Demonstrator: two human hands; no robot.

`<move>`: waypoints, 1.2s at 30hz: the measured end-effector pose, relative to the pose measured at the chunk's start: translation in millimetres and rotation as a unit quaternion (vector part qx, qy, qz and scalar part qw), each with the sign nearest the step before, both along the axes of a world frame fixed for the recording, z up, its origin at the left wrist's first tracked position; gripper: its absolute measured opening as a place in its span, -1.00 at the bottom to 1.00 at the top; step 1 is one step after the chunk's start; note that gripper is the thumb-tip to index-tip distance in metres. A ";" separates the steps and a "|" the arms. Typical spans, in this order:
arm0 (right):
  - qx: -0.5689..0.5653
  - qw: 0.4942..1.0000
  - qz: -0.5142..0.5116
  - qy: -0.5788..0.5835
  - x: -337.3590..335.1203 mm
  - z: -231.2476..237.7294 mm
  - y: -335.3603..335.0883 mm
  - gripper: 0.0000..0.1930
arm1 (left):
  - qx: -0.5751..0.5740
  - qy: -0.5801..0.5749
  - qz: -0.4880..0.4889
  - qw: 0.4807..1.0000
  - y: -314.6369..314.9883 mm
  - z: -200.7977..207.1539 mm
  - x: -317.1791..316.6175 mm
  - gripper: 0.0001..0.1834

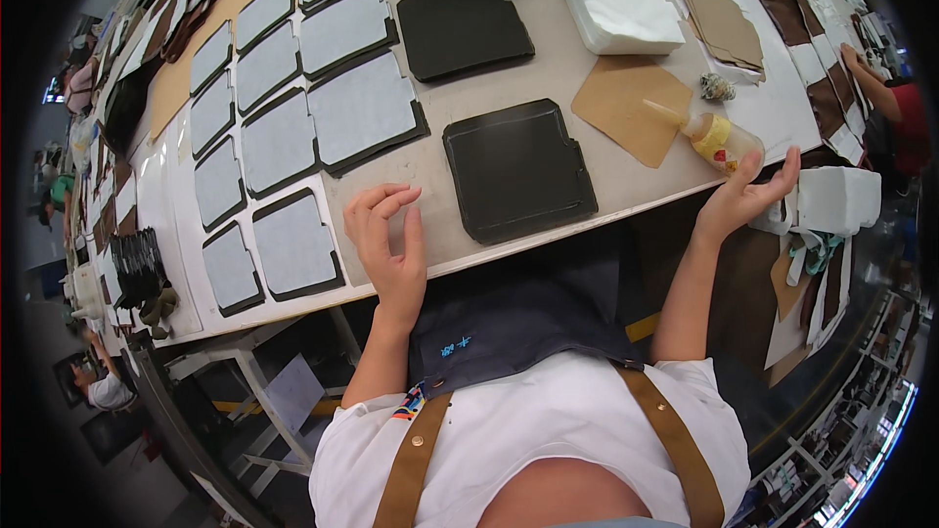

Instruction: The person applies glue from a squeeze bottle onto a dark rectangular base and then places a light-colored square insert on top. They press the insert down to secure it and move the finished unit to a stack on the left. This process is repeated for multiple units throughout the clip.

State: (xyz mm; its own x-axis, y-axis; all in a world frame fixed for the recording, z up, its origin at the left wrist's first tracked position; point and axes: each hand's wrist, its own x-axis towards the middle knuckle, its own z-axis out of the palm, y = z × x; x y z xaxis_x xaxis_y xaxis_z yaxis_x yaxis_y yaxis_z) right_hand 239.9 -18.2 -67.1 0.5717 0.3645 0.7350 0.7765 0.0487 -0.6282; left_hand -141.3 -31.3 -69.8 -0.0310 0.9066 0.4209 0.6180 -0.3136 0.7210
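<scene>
A black notched panel [518,171] lies flat on the table in front of me, close to the near edge. To its left hovers my left hand [389,249], fingers loosely bent and apart, with nothing in it. My right hand [745,200] is at the table's near edge on the right, palm turned up and fingers spread. Just beyond its thumb lies a clear squeeze bottle [722,142] with a yellow label, its long nozzle pointing left over a brown card [631,103]. Whether the thumb touches the bottle, I cannot tell.
Rows of pale grey pieces with black borders [279,142] cover the table's left side. Beyond the near panel lies another black panel [465,29]. White sheets [621,15] and brown cards [724,24] are stacked at the far right. Other people work at both sides.
</scene>
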 end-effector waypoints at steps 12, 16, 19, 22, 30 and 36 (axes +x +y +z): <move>-0.221 0.908 0.250 -0.252 -24.3 23.5 130.6 -0.96 | 0.093 0.061 -0.204 0.973 54.1 75.3 47.9 -0.78; -0.241 0.923 0.256 -0.156 -28.3 25.0 134.4 -0.92 | 0.074 0.046 -0.284 0.955 83.8 78.0 75.2 -0.81; -0.255 0.925 0.270 -0.076 -25.7 26.9 139.7 -0.86 | 0.052 0.042 -0.334 0.940 111.3 63.6 101.7 -0.74; -0.250 0.924 0.284 0.059 -4.2 25.0 149.3 -0.81 | 0.073 0.060 -0.355 0.930 138.0 46.5 140.3 -0.64; 0.265 0.807 0.251 0.464 93.1 67.7 120.6 -0.83 | 0.036 0.081 -0.366 0.926 152.8 48.7 156.4 -0.41; -0.002 0.950 0.301 -0.080 -46.4 99.3 49.9 -0.87 | -0.232 -0.394 -0.418 0.785 101.8 79.9 165.7 -0.34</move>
State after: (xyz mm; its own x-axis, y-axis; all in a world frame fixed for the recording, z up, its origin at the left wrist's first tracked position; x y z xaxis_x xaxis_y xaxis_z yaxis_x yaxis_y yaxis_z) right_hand 193.5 31.7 32.2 0.1400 0.5931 0.7929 0.6951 0.5114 -0.5053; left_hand 24.4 70.5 10.0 0.5707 0.7993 0.1885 -0.3599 0.0372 0.9322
